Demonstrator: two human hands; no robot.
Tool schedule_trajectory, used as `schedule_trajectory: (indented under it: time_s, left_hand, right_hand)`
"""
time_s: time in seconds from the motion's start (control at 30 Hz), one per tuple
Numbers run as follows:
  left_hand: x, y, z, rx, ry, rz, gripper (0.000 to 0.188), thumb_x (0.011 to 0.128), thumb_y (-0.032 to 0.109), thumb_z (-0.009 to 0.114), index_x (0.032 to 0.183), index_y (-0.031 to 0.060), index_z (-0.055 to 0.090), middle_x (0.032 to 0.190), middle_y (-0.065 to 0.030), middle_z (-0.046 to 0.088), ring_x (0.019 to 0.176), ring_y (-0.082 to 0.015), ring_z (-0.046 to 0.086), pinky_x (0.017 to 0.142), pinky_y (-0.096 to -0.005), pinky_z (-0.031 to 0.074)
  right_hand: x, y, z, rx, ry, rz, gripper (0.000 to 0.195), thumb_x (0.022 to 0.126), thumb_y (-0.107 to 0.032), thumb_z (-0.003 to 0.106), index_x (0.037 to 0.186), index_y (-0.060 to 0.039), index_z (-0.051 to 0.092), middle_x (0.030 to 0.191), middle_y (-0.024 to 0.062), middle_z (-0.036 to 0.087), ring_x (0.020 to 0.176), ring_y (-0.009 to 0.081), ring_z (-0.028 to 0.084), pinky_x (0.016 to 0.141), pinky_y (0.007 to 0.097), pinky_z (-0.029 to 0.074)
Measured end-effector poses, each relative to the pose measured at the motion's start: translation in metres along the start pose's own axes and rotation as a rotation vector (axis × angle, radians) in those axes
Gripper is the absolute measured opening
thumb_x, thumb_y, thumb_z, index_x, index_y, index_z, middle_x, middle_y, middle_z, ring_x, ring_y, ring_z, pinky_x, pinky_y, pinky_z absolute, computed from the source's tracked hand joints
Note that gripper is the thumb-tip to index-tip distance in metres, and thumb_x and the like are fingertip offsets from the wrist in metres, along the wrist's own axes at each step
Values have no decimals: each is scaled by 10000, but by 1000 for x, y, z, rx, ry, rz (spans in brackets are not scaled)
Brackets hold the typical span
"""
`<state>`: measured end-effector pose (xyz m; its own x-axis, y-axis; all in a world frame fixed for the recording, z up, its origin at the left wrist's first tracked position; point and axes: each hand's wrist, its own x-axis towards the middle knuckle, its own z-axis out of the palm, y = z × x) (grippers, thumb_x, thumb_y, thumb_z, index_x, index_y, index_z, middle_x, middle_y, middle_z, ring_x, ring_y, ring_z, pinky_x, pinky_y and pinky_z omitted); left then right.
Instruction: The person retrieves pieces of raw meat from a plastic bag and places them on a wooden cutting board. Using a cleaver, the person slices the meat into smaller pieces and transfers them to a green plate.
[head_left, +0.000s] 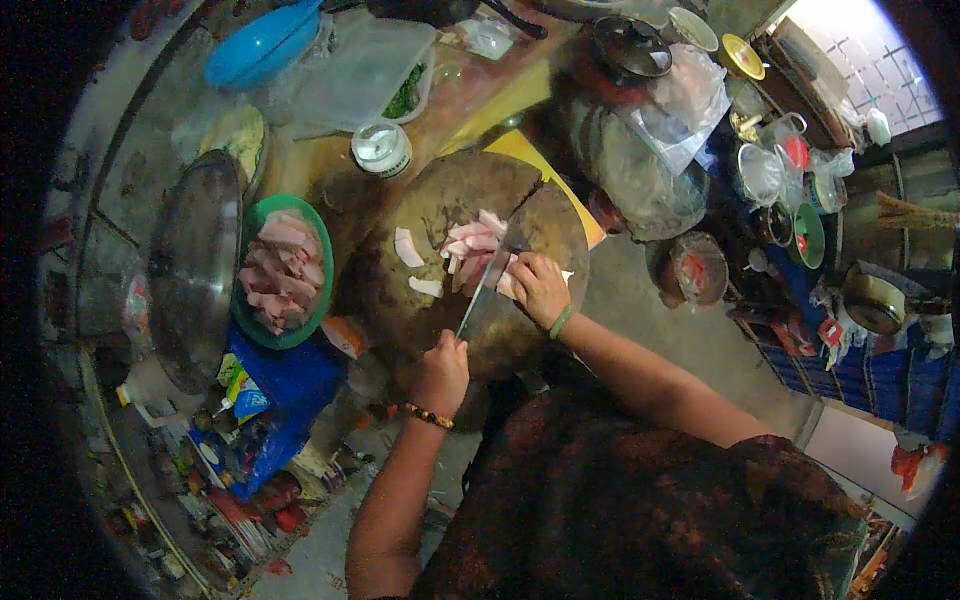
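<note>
A round wooden chopping block stands before me. On it, my left hand grips the handle of a kitchen knife, its blade slanting away to the upper right. My right hand presses down on a pale piece of meat just right of the blade, fingers bent over it. Left of the blade lies a pile of pinkish-white meat strips. Two loose slices, one upright and one smaller, lie apart from the pile. The knife partly hides where blade and meat meet.
A green dish of cut meat stands to the left, beside a large metal pan or lid. Behind the block are a glass jar of white contents and a translucent container with greens. Plastic-covered goods stand at the far right.
</note>
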<state>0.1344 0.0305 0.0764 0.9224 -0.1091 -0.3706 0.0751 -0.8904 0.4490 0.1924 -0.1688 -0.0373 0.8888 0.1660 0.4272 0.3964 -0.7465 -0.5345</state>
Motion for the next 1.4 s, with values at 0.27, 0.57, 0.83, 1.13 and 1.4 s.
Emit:
schedule_trajectory:
  time_s: [0.27, 0.57, 0.83, 1.13, 1.4]
  left_hand:
    - [10, 0, 16, 35, -13, 32, 234, 869, 214, 506, 885, -17, 480, 705, -236, 596, 674, -408, 588, 564, -485, 474]
    - [67, 20, 48, 38, 133, 83, 258, 863, 228, 523, 887, -25, 483, 663, -241, 584, 626, -422, 577, 526, -481, 463]
    - [17, -19, 48, -61, 141, 83, 231, 867, 209, 522, 919, -8, 461, 632, -238, 568, 606, -422, 566, 495, -492, 437]
    - [-3, 11, 6, 48, 28, 78, 215, 858, 191, 535, 889, -12, 471, 669, -232, 588, 643, -411, 582, 526, -477, 469]
    - [58, 28, 43, 23, 49, 64, 232, 853, 191, 535, 881, -31, 477, 669, -231, 595, 650, -401, 596, 545, -471, 480]
  right_hand:
    - [-2, 2, 3, 50, 0, -8, 241, 691, -57, 605, 923, -60, 540, 992, 85, 535, 945, 271, 517, 784, 376, 418]
    - [1, 1, 4, 30, 9, -29, 250, 689, -57, 599, 929, -57, 532, 981, 105, 533, 947, 279, 519, 778, 378, 422]
    - [-1, -2, 1, 20, 71, 46, 205, 743, -97, 605, 928, -44, 534, 993, 130, 515, 904, 309, 506, 777, 379, 413]
    - [-7, 0, 6, -48, 66, 122, 174, 775, -114, 585, 935, -62, 541, 991, 110, 516, 917, 289, 503, 794, 387, 406]
    - [-10, 3, 7, -11, 39, 100, 206, 759, -95, 587, 955, -62, 530, 999, 105, 516, 924, 283, 509, 798, 380, 411]
